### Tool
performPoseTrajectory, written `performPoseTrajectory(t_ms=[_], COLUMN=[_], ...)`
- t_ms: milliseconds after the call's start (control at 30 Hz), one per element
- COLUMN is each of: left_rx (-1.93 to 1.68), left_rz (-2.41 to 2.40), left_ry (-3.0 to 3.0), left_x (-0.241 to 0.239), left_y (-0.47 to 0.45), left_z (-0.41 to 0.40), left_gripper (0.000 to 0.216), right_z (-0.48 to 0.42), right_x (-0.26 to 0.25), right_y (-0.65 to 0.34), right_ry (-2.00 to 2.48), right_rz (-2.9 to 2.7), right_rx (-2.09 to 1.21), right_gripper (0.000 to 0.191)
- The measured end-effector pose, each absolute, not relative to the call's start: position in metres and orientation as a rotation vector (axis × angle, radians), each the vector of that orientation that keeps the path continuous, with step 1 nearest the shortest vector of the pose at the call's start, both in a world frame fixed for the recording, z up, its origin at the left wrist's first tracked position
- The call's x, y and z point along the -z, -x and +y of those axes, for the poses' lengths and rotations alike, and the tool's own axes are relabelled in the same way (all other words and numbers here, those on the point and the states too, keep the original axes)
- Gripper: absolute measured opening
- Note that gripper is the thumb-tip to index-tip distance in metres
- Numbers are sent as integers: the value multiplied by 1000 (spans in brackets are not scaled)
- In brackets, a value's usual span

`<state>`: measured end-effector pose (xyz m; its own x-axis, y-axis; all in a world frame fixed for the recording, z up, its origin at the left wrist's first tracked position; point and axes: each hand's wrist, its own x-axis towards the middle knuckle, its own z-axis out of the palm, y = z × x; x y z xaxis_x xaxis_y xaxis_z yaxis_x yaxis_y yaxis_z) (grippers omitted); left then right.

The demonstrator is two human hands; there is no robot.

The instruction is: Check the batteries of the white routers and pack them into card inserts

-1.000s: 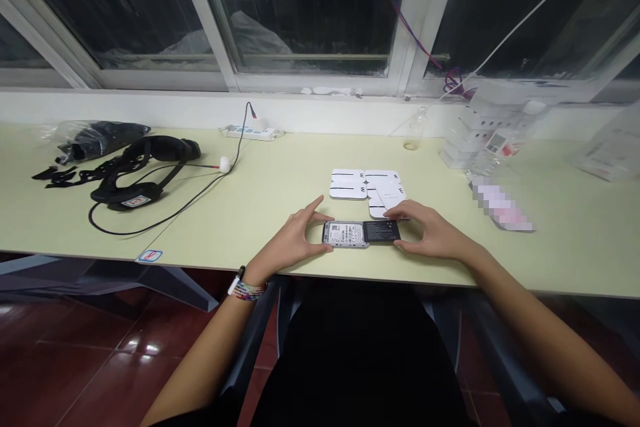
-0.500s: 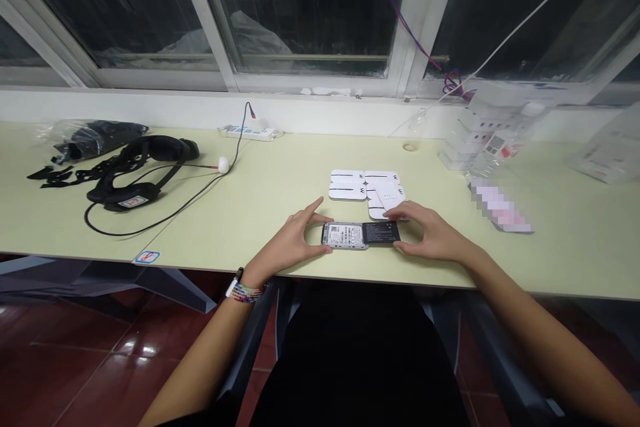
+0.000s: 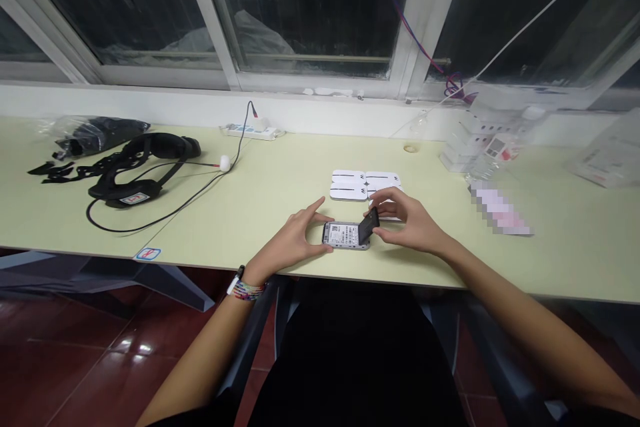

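An uncovered device (image 3: 342, 235) with a grey frame and a printed label lies on the table in front of me. My left hand (image 3: 296, 240) grips its left end between thumb and fingers. In my right hand (image 3: 407, 221) is a flat black battery (image 3: 369, 226), pinched at its upper right edge. The battery stands tilted over the right part of the device, its lower left edge down at the label. Just behind lie several white cards or covers (image 3: 349, 192) with black stripes, partly hidden by my right hand.
A black headset (image 3: 125, 193) with a cable lies at the left, by a plastic bag of black parts (image 3: 100, 135). A power strip (image 3: 253, 131) is against the wall. At the right stand a plastic bottle (image 3: 493, 153), white boxes (image 3: 457, 150) and a pixelated packet (image 3: 500, 208).
My right hand has moved left and lifted the battery's right side, so the battery has gone from lying flat beside the device to tilted over it. My left hand has stayed in place.
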<state>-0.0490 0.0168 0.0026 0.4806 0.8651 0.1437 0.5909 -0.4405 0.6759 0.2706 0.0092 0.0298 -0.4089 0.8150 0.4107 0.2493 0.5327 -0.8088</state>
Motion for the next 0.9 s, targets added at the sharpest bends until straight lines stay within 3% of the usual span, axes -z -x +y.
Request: performPoseTrajectory(t_ms=[600,900], left_rx=[-670,-684], left_rz=[1183,1197], left_ry=[-2151,-2108], left_x=[-4,-3], left_y=[47,47], left_z=[16,15], left_gripper=[112,113], right_z=[19,19], right_x=[-56,-50], right_y=[-241,-217], right_ry=[868,878], right_rz=[-2333,-2469], right_rx=[-510,-380], right_gripper=[63,30])
